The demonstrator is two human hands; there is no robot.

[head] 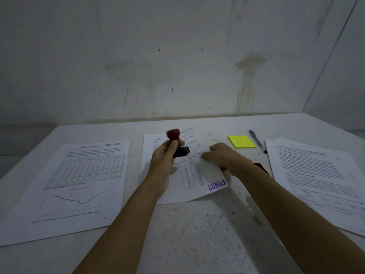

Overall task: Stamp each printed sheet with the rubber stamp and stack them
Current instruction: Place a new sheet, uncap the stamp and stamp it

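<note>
My left hand (165, 157) grips the rubber stamp (175, 142) by its red handle, its black base lifted above the middle sheets. My right hand (223, 157) pinches the right edge of the top middle sheet (189, 175), which bears a blue "LUNAS" stamp mark (216, 184) at its lower right corner and lies skewed over another printed sheet (152, 143). A sheet with a table and a line graph (79, 184) lies on the left. A stack of text sheets (320, 178) lies on the right.
A yellow sticky-note pad (242, 141) and a pen (257, 141) lie behind my right hand. A dark object (261, 168), partly hidden by my right wrist, sits beside the right stack. The white table (197, 230) meets a stained wall at the back.
</note>
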